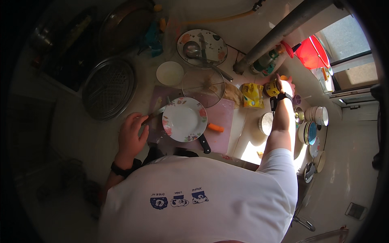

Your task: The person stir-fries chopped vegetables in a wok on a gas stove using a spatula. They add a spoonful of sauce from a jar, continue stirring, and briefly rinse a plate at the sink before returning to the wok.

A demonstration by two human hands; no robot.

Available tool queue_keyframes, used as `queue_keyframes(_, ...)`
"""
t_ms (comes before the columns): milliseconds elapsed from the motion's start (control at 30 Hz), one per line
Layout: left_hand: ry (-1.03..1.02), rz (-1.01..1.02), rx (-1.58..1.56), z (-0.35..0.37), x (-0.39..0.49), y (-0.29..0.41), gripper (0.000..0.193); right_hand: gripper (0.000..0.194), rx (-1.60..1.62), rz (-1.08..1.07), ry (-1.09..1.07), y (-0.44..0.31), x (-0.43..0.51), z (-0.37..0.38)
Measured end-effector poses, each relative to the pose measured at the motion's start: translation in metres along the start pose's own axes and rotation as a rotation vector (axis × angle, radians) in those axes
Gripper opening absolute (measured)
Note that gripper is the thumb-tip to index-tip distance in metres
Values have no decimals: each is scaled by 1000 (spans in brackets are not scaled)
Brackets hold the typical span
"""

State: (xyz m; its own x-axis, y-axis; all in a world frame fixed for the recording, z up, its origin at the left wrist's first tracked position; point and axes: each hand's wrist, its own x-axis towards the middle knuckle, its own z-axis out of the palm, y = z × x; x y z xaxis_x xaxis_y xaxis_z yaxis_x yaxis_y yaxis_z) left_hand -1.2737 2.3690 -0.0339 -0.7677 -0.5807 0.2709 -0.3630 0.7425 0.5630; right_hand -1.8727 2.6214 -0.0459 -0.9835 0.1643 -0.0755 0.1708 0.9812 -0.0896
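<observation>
My left hand (133, 133) is at the left edge of the pink cutting board (226, 121), fingers apart. Its fingertips are beside the wooden handle (148, 119) of a metal utensil, whose blade runs partly under a floral-rimmed white plate (184, 119). The plate rests on the board and partly covers a black-handled knife (204, 144). A piece of carrot (215, 127) lies just right of the plate. My right hand (286, 87) is stretched far out beside a jar with a yellow label (271, 88); whether its fingers close on the jar is unclear.
A wire strainer (203, 86), white bowl (170, 73) and oval plate with a ladle (212, 45) lie beyond the board. A yellow packet (253, 95) stands near the jar. A metal pipe (273, 36) slants overhead. Stacked bowls (307, 133) line the right; a steamer tray (109, 88) is left.
</observation>
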Motion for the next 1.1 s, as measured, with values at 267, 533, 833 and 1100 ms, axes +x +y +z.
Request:
queue_keyframes(267, -24, 43, 28, -3, -1, 3, 30, 83, -38, -98, 159, 10, 11, 21)
queue_keyframes(533, -65, 262, -161, 12, 21, -4, 35, 66, -54, -678, 496, 54, -45, -40)
queue_keyframes(833, -193, 497, -487, 8, 19, -11, 79, 58, 275, -981, 265, 17, -318, -118)
queue_keyframes(1100, -118, 388, -369, -65, -20, -38, 112, 61, 500, -1108, -177, -72, -554, -66)
